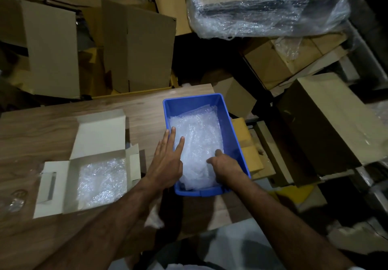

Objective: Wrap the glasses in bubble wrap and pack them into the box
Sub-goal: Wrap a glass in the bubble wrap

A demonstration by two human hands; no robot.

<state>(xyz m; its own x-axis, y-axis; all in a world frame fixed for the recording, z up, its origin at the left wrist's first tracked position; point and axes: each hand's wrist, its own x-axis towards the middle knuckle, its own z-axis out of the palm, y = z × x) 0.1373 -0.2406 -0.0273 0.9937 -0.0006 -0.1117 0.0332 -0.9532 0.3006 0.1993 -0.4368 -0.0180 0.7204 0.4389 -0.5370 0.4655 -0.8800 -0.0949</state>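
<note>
Reaching into the blue plastic bin (235,143) at the table (42,126) edge, the bubble wrap (199,139) is pressed by the left hand (168,156) with fingers spread flat, while the right hand (224,164) is curled into the sheet's near end, apparently gripping it. No bare glasses can be made out; a wrapped bundle (102,183) lies in the open white box (98,135) to the left. If the sheet is pulled unevenly, the bin, set near the table edge, could be dragged off.
</note>
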